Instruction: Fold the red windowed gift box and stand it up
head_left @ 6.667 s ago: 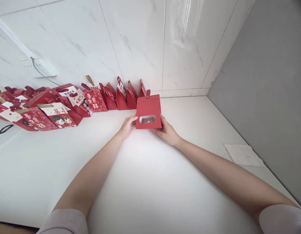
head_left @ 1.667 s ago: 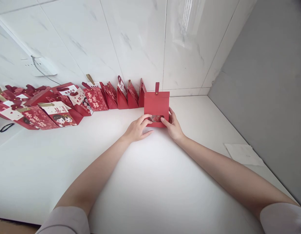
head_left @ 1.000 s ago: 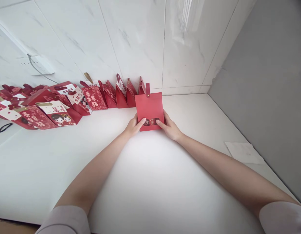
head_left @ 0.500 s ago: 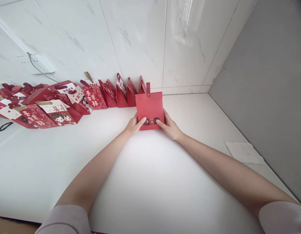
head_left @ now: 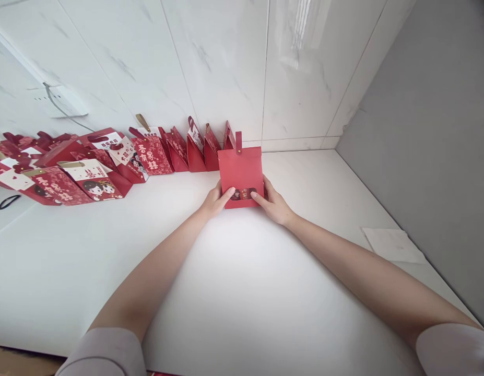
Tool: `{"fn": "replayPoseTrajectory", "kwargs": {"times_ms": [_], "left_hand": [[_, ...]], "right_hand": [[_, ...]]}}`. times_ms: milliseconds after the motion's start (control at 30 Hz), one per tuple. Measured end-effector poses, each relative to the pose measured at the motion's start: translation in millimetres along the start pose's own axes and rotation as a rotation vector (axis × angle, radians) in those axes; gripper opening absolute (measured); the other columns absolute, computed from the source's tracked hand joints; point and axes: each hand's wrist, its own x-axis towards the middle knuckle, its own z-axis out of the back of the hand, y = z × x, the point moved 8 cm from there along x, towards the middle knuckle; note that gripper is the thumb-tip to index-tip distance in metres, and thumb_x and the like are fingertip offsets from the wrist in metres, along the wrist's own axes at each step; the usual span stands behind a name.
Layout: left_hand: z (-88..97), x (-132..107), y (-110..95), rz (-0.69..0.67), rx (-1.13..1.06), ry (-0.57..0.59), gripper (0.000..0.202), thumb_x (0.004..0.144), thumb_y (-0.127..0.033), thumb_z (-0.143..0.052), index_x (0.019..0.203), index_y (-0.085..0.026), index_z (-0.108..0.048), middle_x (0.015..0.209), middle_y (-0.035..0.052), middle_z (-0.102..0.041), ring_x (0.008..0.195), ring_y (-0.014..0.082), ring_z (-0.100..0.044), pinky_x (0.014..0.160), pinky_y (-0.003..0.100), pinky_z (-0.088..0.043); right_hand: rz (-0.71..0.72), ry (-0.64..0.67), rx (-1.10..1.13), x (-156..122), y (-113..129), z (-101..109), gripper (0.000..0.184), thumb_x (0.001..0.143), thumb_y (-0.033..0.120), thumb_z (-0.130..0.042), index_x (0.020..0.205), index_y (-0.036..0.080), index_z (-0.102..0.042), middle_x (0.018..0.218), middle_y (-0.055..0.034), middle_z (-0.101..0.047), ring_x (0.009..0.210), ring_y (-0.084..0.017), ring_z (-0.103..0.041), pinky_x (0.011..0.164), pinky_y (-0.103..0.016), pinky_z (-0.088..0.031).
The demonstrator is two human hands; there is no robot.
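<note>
A plain red gift box [head_left: 240, 168] with a loop handle stands upright at the right end of a row of similar boxes. Through the window low on its front, wrapped contents show in part. My left hand [head_left: 217, 201] grips its lower left side, thumb on the front by the window. On the opposite side my right hand [head_left: 276, 202] holds the box the same way, its thumb over the window's right edge. The fingers of both hands are mostly hidden behind the box.
Several printed red gift boxes [head_left: 152, 156] stand along the tiled wall [head_left: 222, 68] to the left. A socket with a cable [head_left: 65, 112] is above them. At the right lies a white tissue [head_left: 392, 244], near the grey panel [head_left: 433, 130]. A black loop [head_left: 9, 202] lies far left.
</note>
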Motion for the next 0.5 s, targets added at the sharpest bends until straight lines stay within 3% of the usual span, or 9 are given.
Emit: {"fn": "replayPoseTrajectory", "kwargs": {"times_ms": [233, 300, 400, 433, 467, 500], "left_hand": [[-2.5, 0, -1, -0.024, 0.042, 0.021, 0.061, 0.094, -0.060, -0.040, 0.139, -0.019, -0.044, 0.129, 0.0109, -0.066, 0.119, 0.0262, -0.063, 0.098, 0.040, -0.052], [5.0, 0, -8, -0.081, 0.117, -0.041, 0.062, 0.095, -0.059, -0.040, 0.141, -0.017, -0.041, 0.131, 0.0142, -0.063, 0.120, 0.0270, -0.061, 0.098, 0.042, -0.051], [28.6, -14, -40, -0.311, 0.337, -0.374, 0.070, 0.090, -0.056, -0.052, 0.143, -0.015, -0.034, 0.144, 0.0216, -0.048, 0.134, 0.0330, -0.048, 0.109, 0.052, -0.041], [28.2, -24, -56, -0.428, 0.416, -0.455, 0.070, 0.088, -0.054, -0.056, 0.143, -0.017, -0.035, 0.146, 0.0209, -0.045, 0.138, 0.0341, -0.044, 0.113, 0.054, -0.035], [19.2, -35, -74, -0.556, 0.487, -0.468, 0.065, 0.087, -0.051, -0.058, 0.141, -0.021, -0.038, 0.147, 0.0183, -0.045, 0.139, 0.0339, -0.043, 0.115, 0.055, -0.031], [0.8, -46, -92, -0.700, 0.541, -0.399, 0.057, 0.087, -0.048, -0.058, 0.139, -0.027, -0.043, 0.143, 0.0135, -0.051, 0.136, 0.0319, -0.046, 0.116, 0.055, -0.030]], "right_hand": [[0.016, 0.000, -0.011, 1, -1, 1, 0.081, 0.090, 0.056, -0.059, 0.156, 0.029, -0.021, 0.151, -0.0046, -0.048, 0.137, -0.026, -0.047, 0.118, -0.048, -0.036], [0.013, -0.001, -0.012, 1, -3, 1, 0.081, 0.090, 0.056, -0.059, 0.156, 0.027, -0.022, 0.151, -0.0060, -0.048, 0.137, -0.026, -0.047, 0.118, -0.047, -0.036], [-0.007, 0.007, 0.026, 1, -7, -1, 0.081, 0.089, 0.055, -0.060, 0.155, 0.026, -0.023, 0.148, -0.0089, -0.050, 0.134, -0.026, -0.050, 0.115, -0.048, -0.039], [-0.008, 0.008, 0.045, 1, -7, -1, 0.081, 0.089, 0.055, -0.061, 0.154, 0.025, -0.024, 0.146, -0.0099, -0.052, 0.133, -0.027, -0.052, 0.114, -0.048, -0.040], [-0.007, 0.014, 0.060, 1, -6, -2, 0.082, 0.087, 0.055, -0.063, 0.154, 0.025, -0.025, 0.143, -0.0110, -0.054, 0.131, -0.027, -0.054, 0.113, -0.048, -0.042], [-0.008, 0.020, 0.070, 1, -6, -3, 0.083, 0.086, 0.054, -0.065, 0.153, 0.023, -0.026, 0.140, -0.0120, -0.056, 0.128, -0.028, -0.056, 0.111, -0.048, -0.043]]}}
